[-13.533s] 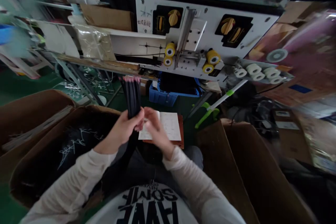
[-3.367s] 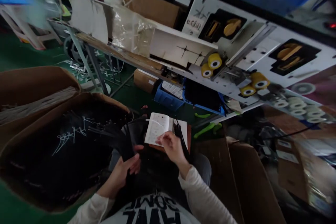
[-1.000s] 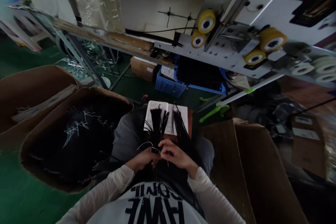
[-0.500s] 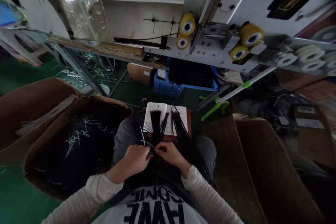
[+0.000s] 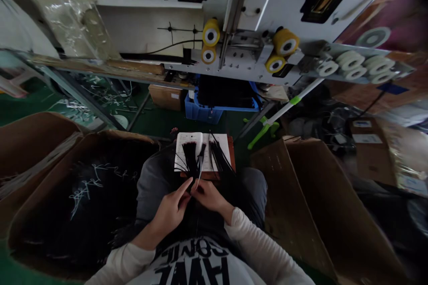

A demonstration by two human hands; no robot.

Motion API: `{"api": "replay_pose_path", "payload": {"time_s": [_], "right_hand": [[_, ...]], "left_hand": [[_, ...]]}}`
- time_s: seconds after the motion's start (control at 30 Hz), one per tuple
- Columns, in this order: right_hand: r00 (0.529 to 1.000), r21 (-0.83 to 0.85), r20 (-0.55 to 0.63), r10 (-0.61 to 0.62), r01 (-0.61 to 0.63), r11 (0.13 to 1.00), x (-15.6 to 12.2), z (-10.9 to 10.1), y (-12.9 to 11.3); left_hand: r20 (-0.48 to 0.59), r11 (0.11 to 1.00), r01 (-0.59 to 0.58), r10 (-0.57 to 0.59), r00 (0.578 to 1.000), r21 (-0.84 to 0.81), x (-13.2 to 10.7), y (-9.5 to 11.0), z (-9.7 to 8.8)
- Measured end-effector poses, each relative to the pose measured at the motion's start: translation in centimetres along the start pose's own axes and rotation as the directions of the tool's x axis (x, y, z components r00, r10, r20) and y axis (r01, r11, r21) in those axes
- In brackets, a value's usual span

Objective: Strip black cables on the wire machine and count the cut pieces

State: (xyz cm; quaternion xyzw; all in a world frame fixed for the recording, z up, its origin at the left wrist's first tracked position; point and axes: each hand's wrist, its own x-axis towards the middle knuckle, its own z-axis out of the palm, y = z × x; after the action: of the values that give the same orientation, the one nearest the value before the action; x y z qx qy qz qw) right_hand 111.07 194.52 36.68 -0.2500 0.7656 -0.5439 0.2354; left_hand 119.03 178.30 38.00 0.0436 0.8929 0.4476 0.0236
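Observation:
On my lap, a bundle of thin black wires (image 5: 190, 156) fans out over an open notebook (image 5: 205, 136), its lower part running down between my hands. My right hand (image 5: 210, 197) is closed in a pinch at a thin white tie strip (image 5: 199, 170), which points upward from the fingertips. Close beside it is my left hand (image 5: 170, 211); its index finger is stretched out by the wires and its thumb is apart below. More loose black wires (image 5: 222, 156) lie across the notebook's right page. Dark clothing hides where the wires run below my fingers.
To the left stands a cardboard box (image 5: 20, 227) of black wires with white ties. Another open cardboard box (image 5: 287, 196) is on the right. Ahead is a machine with yellow rollers (image 5: 211, 35); a blue crate (image 5: 203, 112) sits beneath. A green-footed stand (image 5: 264, 131) is nearby.
The white strip has swung from left of my hands to upright above the right fingertips. My left index finger has straightened, its thumb apart. The view has shifted right.

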Motion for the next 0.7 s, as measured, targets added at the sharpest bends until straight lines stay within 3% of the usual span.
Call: {"api": "replay_pose_path", "payload": {"time_s": [0.13,0.33,0.43,0.53,0.6,0.7], "right_hand": [[0.998,0.037,0.047,0.036,-0.038,0.999,0.2,-0.5,0.3],[0.991,0.014,0.118,0.07,-0.072,0.997,0.2,-1.2,0.4],[0.993,-0.106,0.115,0.011,0.002,0.994,0.0,-1.2,0.2],[0.988,-0.279,0.095,-0.121,0.143,0.95,-0.3,-0.6,0.1],[0.983,-0.335,0.063,-0.175,0.186,0.924,-0.6,0.1,0.1],[0.979,-0.251,-0.076,-0.189,0.164,0.954,-1.3,1.1,0.1]], "left_hand": [[-0.007,0.998,0.04,-0.04,0.999,-0.04,0.5,-0.2,0.4],[0.155,0.987,0.013,0.012,0.988,-0.16,2.2,-1.6,0.3],[0.272,0.912,0.195,-0.097,0.957,-0.36,2.6,-1.8,0.3],[0.342,0.703,0.457,-0.311,0.887,-0.545,2.4,-1.5,1.0],[0.301,0.626,0.498,-0.399,0.866,-0.6,2.0,-1.0,1.8],[0.089,0.725,0.403,-0.431,0.898,-0.558,1.1,-0.5,2.9]]}}
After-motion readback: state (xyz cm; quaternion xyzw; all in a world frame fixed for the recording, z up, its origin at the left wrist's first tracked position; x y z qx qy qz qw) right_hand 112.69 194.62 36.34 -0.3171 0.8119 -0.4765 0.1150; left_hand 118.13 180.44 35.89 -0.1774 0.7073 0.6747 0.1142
